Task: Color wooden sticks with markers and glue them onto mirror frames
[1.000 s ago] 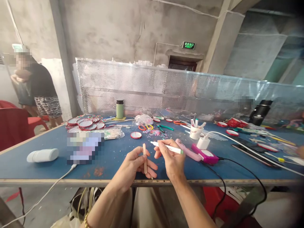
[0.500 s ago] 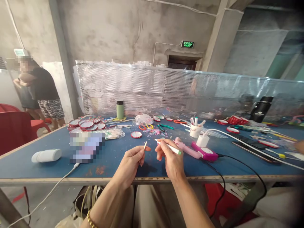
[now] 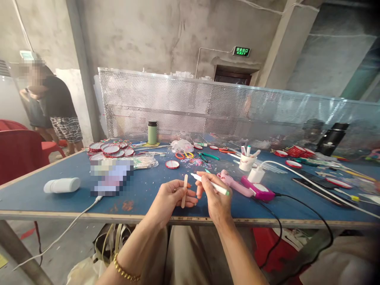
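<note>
A flat wooden craft stick [image 3: 184, 191] is held upright between the thumb and fingers of my left hand [image 3: 172, 196], which is closed on it. My right hand [image 3: 218, 194] grips a white marker pen [image 3: 216, 185] with a green end. The pen's tip points left, close to the top of the stick; whether they touch I cannot tell. Both hands are above the blue tabletop [image 3: 142, 202], near its front edge. Beyond them lie a round red-rimmed piece [image 3: 172, 164] and a scatter of small pastel bits [image 3: 192, 161].
A pink glue gun [image 3: 237, 186] lies right of my hands, beside a magenta box [image 3: 257, 189] with a black cable. Behind it stands a paper cup [image 3: 247, 161] of pens. A phone [image 3: 114, 178] and white bottle [image 3: 62, 185] lie left. A mesh partition [image 3: 178, 103] backs the table.
My left hand has turned, so the craft stick now shows its full length upright. The right hand still holds the pen in nearly the same place. The view has shifted slightly.
</note>
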Motion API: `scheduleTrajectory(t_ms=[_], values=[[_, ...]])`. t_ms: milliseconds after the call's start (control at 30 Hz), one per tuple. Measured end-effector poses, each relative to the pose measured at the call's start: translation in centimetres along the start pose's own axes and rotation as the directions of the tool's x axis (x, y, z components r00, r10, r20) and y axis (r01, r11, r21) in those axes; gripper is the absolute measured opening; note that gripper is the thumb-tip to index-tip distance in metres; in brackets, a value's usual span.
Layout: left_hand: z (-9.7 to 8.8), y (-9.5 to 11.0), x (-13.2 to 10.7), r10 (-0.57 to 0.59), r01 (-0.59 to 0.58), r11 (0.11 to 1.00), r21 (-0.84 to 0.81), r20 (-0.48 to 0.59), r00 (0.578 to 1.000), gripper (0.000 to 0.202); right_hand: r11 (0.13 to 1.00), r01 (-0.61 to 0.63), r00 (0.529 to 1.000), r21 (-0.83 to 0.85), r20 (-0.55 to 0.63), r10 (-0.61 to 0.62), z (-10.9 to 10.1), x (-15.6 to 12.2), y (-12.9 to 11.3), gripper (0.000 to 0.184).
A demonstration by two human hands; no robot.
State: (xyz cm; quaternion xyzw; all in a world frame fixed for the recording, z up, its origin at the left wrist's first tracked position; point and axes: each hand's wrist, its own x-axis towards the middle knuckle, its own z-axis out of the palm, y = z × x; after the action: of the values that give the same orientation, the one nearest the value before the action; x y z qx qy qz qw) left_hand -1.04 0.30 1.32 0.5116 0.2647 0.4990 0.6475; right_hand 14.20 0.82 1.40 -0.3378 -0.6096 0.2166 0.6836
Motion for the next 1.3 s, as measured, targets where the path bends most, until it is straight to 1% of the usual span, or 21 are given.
scheduleTrajectory(t_ms=[67, 267, 467, 600, 667, 833, 1067, 1300], values=[[0.1, 0.01, -0.05, 0.0, -0.001, 0.999, 0.039, 0.016, 1.0, 0.041, 1.0, -0.011, 1.0, 0.02, -0.002, 0.011, 0.03, -0.06, 0.08, 0.023], [0.39, 0.07, -0.16, -0.01, 0.011, 0.996, 0.084, -0.011, 1.0, 0.041, 0.999, -0.03, 1.0, 0.026, 0.001, 0.03, -0.06, -0.13, 0.28, 0.021], [0.3, 0.13, -0.28, -0.03, 0.022, 0.99, 0.143, 0.056, 0.998, 0.036, 0.999, -0.023, 1.0, 0.022, 0.009, 0.023, -0.11, -0.06, 0.26, 0.019], [0.27, 0.29, -0.33, -0.046, 0.039, 0.99, 0.137, 0.055, 0.997, 0.033, 0.999, -0.036, 0.999, -0.014, -0.018, 0.036, 0.03, 0.0, 0.08, 0.023], [0.3, 0.39, -0.39, -0.052, 0.044, 0.991, 0.13, 0.056, 0.997, 0.033, 0.999, -0.039, 0.999, -0.025, -0.029, 0.038, 0.07, 0.0, 0.01, 0.022], [0.31, 0.44, -0.46, -0.047, 0.039, 0.993, 0.111, 0.069, 0.996, 0.034, 0.999, -0.03, 1.0, -0.032, 0.009, 0.03, 0.15, -0.06, -0.16, 0.019], [0.37, 0.2, -0.4, -0.023, 0.012, 0.991, 0.133, 0.085, 0.996, 0.039, 1.0, -0.017, 1.0, -0.022, -0.001, 0.017, 0.09, -0.18, -0.13, 0.019], [0.56, -0.18, -0.44, 0.007, -0.017, 0.986, 0.167, 0.055, 0.998, 0.039, 0.999, -0.004, 1.0, -0.048, 0.019, 0.005, 0.01, -0.23, -0.28, 0.021]])
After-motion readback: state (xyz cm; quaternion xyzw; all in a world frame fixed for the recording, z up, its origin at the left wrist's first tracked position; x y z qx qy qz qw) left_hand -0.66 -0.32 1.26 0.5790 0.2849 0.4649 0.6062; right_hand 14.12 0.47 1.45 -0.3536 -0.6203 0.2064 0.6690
